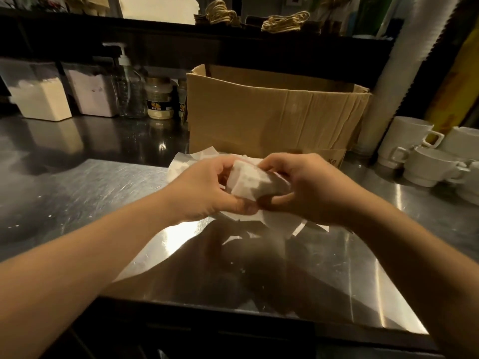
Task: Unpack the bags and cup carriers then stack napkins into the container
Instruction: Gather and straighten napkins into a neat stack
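Observation:
A white pack of napkins (250, 181) is held just above the steel counter (90, 187), between both of my hands. My left hand (204, 191) grips its left end, thumb underneath. My right hand (308, 189) grips the right end, fingers curled round it. White wrapping paper (181, 161) lies under and behind the pack. Right behind it stands an open brown cardboard box (269, 112); its inside is hidden.
White mugs (425, 159) are stacked at the right beside a tall sleeve of white cups (394, 73). At the back left stand white powder containers (41, 99), a pump bottle (127, 84) and a jar (159, 98). A dark shelf (207, 40) with twine-handled bags hangs overhead.

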Motion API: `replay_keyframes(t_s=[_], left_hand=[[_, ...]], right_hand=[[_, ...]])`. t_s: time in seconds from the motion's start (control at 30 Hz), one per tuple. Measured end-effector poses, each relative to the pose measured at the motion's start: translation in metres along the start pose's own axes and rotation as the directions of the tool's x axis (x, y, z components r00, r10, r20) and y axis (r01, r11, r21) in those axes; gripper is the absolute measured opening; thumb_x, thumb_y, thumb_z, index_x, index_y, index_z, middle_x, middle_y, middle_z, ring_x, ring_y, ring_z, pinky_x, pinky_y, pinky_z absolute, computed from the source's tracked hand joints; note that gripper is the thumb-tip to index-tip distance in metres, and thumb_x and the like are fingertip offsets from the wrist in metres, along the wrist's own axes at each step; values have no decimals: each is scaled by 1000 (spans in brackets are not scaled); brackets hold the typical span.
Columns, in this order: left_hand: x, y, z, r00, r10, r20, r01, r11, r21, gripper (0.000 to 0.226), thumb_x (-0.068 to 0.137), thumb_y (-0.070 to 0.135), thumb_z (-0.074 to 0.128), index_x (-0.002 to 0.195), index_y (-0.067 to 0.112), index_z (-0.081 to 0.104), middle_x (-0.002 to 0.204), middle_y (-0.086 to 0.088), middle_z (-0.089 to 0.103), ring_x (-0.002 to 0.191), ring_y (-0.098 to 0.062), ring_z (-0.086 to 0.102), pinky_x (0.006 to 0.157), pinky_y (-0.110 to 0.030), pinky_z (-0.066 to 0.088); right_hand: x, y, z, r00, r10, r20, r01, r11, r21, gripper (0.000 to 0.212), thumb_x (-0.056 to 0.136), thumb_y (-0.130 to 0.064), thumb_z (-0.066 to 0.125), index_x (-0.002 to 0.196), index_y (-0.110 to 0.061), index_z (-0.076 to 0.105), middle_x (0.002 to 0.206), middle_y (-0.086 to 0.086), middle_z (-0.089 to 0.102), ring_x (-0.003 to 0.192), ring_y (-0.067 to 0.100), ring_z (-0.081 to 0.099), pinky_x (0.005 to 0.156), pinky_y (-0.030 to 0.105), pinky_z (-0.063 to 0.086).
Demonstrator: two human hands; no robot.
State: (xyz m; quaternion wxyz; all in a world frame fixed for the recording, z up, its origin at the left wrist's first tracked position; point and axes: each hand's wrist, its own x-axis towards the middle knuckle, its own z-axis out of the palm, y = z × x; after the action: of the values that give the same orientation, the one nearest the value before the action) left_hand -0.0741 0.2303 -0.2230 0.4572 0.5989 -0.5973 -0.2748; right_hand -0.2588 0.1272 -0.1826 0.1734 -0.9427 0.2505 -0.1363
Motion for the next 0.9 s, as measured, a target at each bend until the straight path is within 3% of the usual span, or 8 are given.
replay_keyframes(t_s=[0.07,0.17,0.37,0.5,0.57,0.7,0.8,0.9], left_hand=[[-8,-6,3,999,-27,-38,30,996,89,53,69,16,93,115,25,69,101,11,75,97,-9,72,89,-36,61],[-20,-20,3,992,-97,-87,105,990,95,51,69,23,93,114,31,69,103,13,75,100,-8,71,95,-40,58],[-32,-31,8,984,-176,-27,178,979,96,83,62,41,96,131,47,51,118,18,65,108,-7,65,93,-29,59],[-35,-33,5,985,-171,-22,172,985,33,104,62,33,98,145,49,38,126,14,63,108,-5,66,91,-21,57],[-35,-32,6,987,-161,24,160,987,18,111,62,31,98,149,49,32,129,15,60,111,-3,64,92,-18,55],[-36,-35,4,991,-123,54,119,989,82,114,60,34,99,149,55,31,131,18,59,117,0,59,103,-22,47],[-36,-38,1,991,-101,93,94,992,79,105,68,21,95,147,56,36,128,18,61,114,1,60,100,-20,48],[-35,-37,-1,991,-106,81,104,994,36,100,72,19,93,149,50,37,130,15,61,109,3,63,91,-14,51]], right_hand=[[-5,-4,6,1000,-6,15,7,995,-102,58,81,-33,83,132,-35,54,113,-15,59,99,9,59,86,26,54],[-16,3,17,997,34,63,-32,999,-19,52,80,-38,84,124,-35,55,108,-16,59,93,3,56,78,20,48],[-30,14,40,995,86,45,-96,955,282,61,83,-30,82,134,-39,50,122,-18,57,105,1,57,82,13,49],[-38,18,53,985,167,34,-163,868,469,99,77,-41,85,155,-35,25,144,-13,47,117,5,56,90,13,48],[-41,16,57,984,161,76,-178,869,461,119,72,-52,83,161,-37,5,154,-15,31,131,3,41,100,14,37],[-40,8,69,991,95,98,-132,857,499,140,68,-50,85,155,-42,-24,156,-19,14,135,-6,23,89,-7,27],[-39,7,75,996,91,4,-77,822,564,136,71,-35,90,157,-42,-15,149,-21,24,129,-6,41,86,-5,37],[-40,11,75,984,134,-118,-38,804,593,110,74,-29,89,158,-37,19,135,-23,47,118,-3,54,89,5,47]])
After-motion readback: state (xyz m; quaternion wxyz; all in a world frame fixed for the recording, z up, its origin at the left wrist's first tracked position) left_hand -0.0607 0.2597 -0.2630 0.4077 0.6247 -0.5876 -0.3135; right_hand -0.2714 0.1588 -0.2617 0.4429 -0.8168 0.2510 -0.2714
